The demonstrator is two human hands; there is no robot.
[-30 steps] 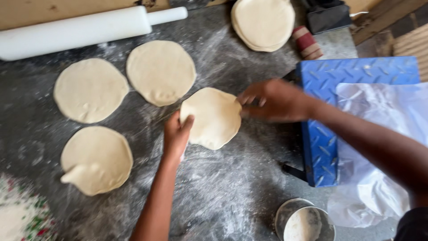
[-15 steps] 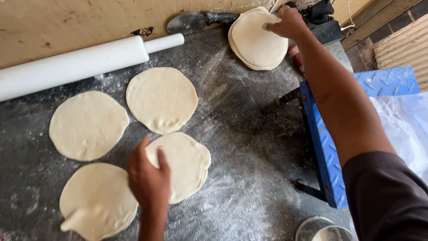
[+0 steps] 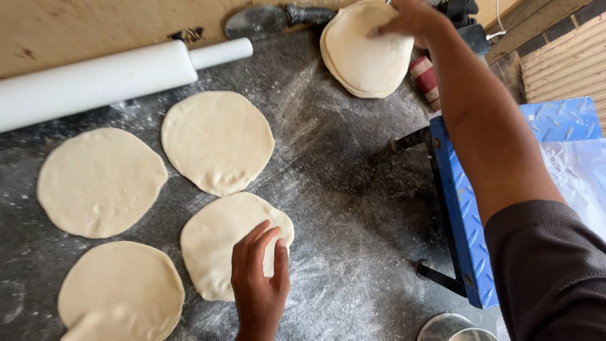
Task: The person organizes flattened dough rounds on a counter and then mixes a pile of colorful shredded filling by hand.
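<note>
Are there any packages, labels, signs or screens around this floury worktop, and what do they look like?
No signs or screens show.
Small cylinder: beside the stack of dough rounds at the top, with red and pale bands; possibly a wrapped container, too hidden to tell.
Clear plastic sheet or bag: at the right edge, on the blue metal press, crumpled and whitish.
Metal cup: bottom edge, round, only its rim shows.

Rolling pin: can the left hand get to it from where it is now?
Probably yes. The left hand rests on the nearest dough round; the rolling pin lies at the far edge with nothing upright between, only flat rounds to reach across.
</note>
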